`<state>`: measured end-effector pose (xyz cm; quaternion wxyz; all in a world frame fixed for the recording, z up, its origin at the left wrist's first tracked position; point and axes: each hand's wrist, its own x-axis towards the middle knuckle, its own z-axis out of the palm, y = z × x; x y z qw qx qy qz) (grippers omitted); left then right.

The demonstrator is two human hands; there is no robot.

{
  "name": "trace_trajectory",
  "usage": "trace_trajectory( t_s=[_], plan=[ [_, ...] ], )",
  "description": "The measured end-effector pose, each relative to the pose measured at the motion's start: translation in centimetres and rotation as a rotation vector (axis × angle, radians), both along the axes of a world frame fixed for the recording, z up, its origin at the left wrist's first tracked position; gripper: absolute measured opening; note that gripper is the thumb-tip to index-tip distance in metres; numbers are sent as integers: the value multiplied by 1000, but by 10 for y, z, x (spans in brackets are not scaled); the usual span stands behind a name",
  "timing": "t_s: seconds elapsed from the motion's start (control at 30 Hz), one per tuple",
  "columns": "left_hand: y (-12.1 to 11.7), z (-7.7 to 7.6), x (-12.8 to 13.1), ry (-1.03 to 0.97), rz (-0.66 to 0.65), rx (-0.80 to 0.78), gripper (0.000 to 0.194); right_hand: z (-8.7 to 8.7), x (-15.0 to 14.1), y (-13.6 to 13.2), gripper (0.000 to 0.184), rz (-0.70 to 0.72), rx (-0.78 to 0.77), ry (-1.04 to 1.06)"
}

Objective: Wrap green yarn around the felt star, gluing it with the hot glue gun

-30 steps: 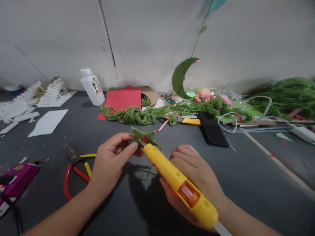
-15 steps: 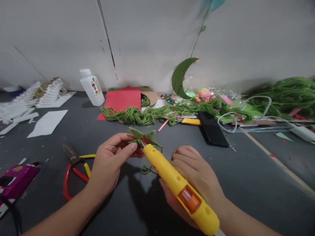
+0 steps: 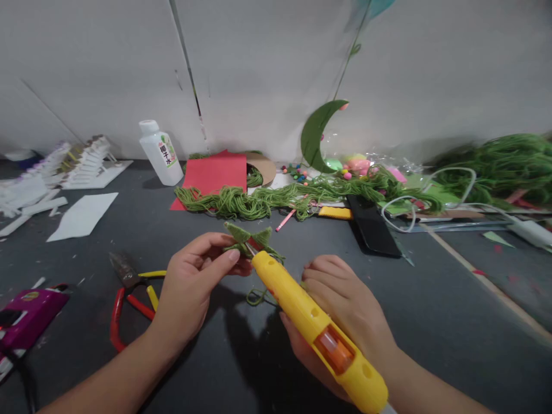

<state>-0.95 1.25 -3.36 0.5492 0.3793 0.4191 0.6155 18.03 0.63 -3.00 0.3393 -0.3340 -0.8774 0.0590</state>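
My left hand pinches a small star wrapped in green yarn, with a bit of red showing at its middle. In my right hand is a yellow hot glue gun, its fingers wrapped round the handle behind the body. The metal nozzle points up and left and meets the star near my left thumb; whether it touches the yarn or hovers just over it I cannot tell. A loose loop of green yarn hangs below the star. Most of the glue gun's handle is hidden.
Pliers with red and yellow handles lie left of my left hand, near a purple device. Behind are a white bottle, red paper, green yarn, a yellow cutter and a black phone. A green crescent hangs at the wall.
Almost nothing differs. The glue gun has shifted very slightly against the star, and both hands keep their grips.
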Motion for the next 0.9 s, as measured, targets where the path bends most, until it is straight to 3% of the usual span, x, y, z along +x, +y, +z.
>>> trace_trajectory(
  t_s=[0.63, 0.9],
  plan=[
    [1, -5, 0, 77, 38, 35, 9, -1, 1, -1, 27, -96, 9, -83],
    [3, -1, 1, 76, 84, 24, 8, -3, 0, 2, 20, -136, 18, -112]
  ],
)
